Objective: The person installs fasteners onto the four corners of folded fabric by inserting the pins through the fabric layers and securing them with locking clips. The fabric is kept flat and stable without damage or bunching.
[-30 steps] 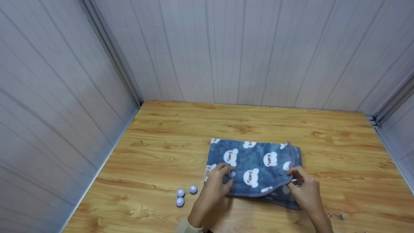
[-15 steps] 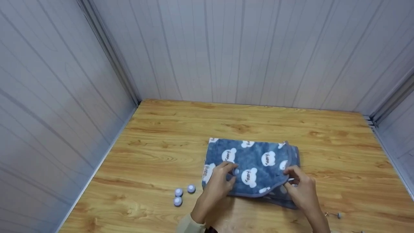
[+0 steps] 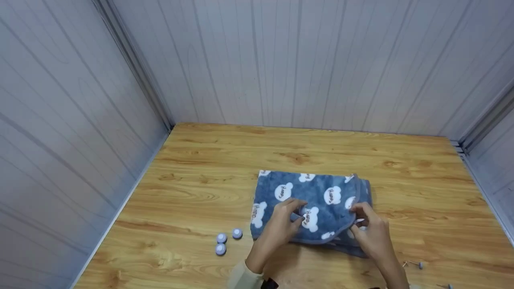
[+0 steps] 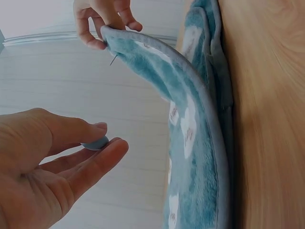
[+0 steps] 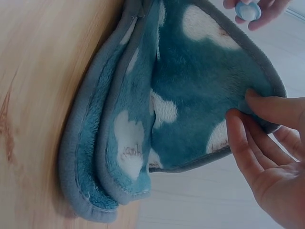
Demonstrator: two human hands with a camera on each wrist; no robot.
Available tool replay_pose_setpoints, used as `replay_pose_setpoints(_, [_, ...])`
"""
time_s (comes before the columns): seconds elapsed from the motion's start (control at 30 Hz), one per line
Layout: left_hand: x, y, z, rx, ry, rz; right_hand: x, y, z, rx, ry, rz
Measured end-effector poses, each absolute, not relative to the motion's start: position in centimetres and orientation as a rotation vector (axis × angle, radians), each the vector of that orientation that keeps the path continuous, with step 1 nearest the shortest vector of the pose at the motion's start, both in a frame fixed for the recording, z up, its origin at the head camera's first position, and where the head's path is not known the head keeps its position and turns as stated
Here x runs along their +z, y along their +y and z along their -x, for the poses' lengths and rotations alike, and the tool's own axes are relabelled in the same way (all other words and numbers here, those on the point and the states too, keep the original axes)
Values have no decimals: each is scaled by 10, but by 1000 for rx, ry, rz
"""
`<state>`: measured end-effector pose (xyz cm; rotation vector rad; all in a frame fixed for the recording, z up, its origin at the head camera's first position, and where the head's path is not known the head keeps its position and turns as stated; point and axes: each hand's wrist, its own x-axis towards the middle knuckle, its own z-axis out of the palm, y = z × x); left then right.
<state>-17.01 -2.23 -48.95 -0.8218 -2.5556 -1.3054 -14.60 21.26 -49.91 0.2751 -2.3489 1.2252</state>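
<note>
A folded blue fleece blanket (image 3: 309, 190) with white bear heads and a grey trimmed edge lies on the table. My right hand (image 3: 373, 233) pinches its raised near right corner between thumb and fingers. From that corner a thin pin (image 4: 113, 60) sticks out in the left wrist view. Over the blanket, my left hand (image 3: 281, 222) holds a small round light-blue cap (image 4: 96, 143) between thumb and fingertips. The same cap (image 5: 249, 11) shows its pale centre in the right wrist view. A gap separates it from the pin.
Three lilac round caps (image 3: 221, 249) sit on the wooden table (image 3: 192, 180) left of the blanket. At lower right lie blue-headed pins (image 3: 420, 265), one cut by the frame's edge. Pale panel walls (image 3: 257, 64) stand behind and at both sides.
My left hand has moved right over the blanket with the cap, closer to the pinched corner. The right hand keeps its pinch there. The head view has shifted slightly.
</note>
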Motion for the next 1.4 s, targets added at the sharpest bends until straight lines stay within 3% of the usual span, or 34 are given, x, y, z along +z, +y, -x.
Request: replay_pose_setpoints(1.4, [-489, 17, 173, -1223, -2540, 936, -495, 200, 147, 1197, -2312, -418])
